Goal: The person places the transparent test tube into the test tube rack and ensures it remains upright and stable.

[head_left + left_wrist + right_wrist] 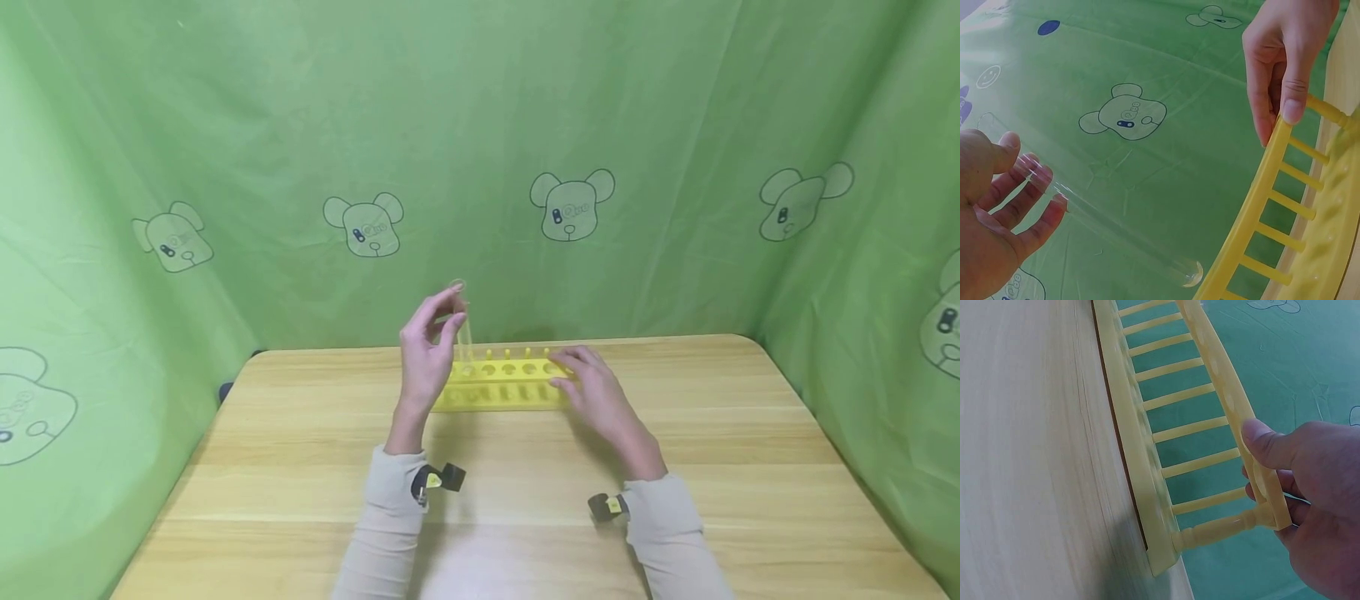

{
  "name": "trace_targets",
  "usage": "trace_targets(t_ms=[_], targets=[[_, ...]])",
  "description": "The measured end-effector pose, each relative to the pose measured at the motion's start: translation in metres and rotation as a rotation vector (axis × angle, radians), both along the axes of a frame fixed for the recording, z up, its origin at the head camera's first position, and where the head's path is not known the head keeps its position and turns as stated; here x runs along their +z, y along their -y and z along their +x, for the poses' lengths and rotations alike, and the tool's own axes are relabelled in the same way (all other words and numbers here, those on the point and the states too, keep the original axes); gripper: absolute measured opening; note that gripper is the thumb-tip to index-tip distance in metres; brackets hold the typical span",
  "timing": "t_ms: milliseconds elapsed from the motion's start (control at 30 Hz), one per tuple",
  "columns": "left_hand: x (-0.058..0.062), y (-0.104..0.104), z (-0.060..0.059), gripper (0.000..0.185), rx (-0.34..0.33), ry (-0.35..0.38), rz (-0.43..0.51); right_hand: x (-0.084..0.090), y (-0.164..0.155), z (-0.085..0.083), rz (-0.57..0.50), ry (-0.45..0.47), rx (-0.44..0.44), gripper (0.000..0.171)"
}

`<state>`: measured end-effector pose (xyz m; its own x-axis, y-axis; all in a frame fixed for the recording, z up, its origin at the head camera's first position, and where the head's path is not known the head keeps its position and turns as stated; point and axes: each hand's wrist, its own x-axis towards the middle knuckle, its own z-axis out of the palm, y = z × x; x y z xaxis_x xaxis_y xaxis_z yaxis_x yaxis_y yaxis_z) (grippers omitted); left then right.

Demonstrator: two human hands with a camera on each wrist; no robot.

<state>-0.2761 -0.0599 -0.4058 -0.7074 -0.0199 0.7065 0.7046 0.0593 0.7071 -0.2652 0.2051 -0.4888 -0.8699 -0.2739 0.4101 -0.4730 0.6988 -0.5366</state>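
Between thumb and fingers, my left hand pinches a clear test tube near its upper part. The tube slants in the left wrist view, its rounded lower end right at the top bar of a yellow test tube rack. In the head view it stands nearly upright over the rack's left part. My right hand grips the rack's upper plate at its right end, thumb on the near edge and fingers round the far side, as the right wrist view shows. The rack has a row of round holes above, with thin pegs behind.
The rack stands near the back edge of a wooden table. A green curtain with printed bear heads hangs behind and on both sides. Each wrist wears a small black camera.
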Motion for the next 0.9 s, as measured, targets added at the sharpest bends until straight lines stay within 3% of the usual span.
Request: trace_targets(t_ms=[667, 900], targets=[[0.003, -0.012, 0.0, 0.038, 0.005, 0.032, 0.011, 0.002, -0.001, 0.001, 0.003, 0.001, -0.001, 0.042], [0.004, -0.018, 0.001, 0.038, -0.026, 0.028, 0.026, 0.001, 0.0, 0.001, -0.001, -0.006, -0.004, 0.041]])
